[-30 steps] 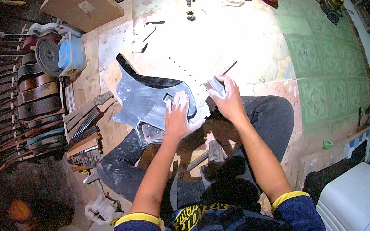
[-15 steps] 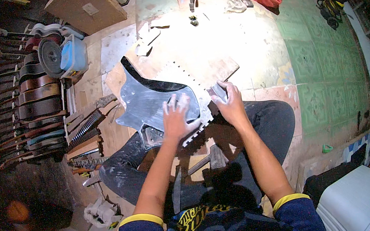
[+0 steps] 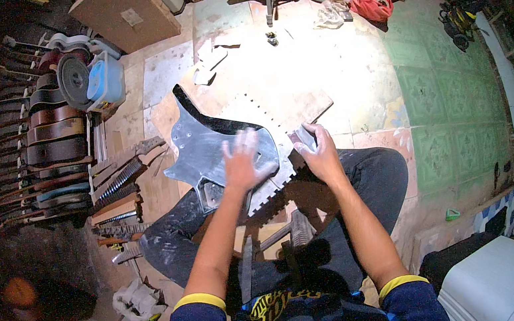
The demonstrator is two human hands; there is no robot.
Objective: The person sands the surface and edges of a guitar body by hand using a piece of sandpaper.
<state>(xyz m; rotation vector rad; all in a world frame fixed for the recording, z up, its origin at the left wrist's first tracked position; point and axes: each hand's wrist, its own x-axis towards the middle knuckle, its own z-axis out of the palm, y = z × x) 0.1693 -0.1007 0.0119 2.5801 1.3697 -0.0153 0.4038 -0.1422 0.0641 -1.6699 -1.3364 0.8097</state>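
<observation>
- Sitting with crossed legs (image 3: 376, 172), with a grey guitar body (image 3: 195, 142) lying ahead and left of centre, partly overlapping a pale sheet (image 3: 269, 192) with a toothed edge and extending close to the left knee (image 3: 171, 231).
- Possibly risking a slide or twist of the guitar body, from laying a spread left grip (image 3: 247, 160) over it instead of clasping its rim, and from working with dusty skin on a dusty-looking surface.
- Possibly risking a gouge or an uneven patch, from meeting that surface with a corner of the block (image 3: 295, 136) rather than a flat face.
- Perhaps also risking some rocking, from resting the guitar body across the edge of the sheet; not being able to tell its full support from above.
- Opening the left grip wide, fanning the fingers away from the lap; not being able to tell touching from hovering.
- Holding the block in the narrowed right grip (image 3: 321, 153), between thumb and fingers, just right of the guitar body and apart from it, near a brown board (image 3: 309, 108).
- Slanting the left forearm (image 3: 220, 243) and right forearm (image 3: 362, 224) upward and inward, pointing the right thumb side toward the guitar body.
</observation>
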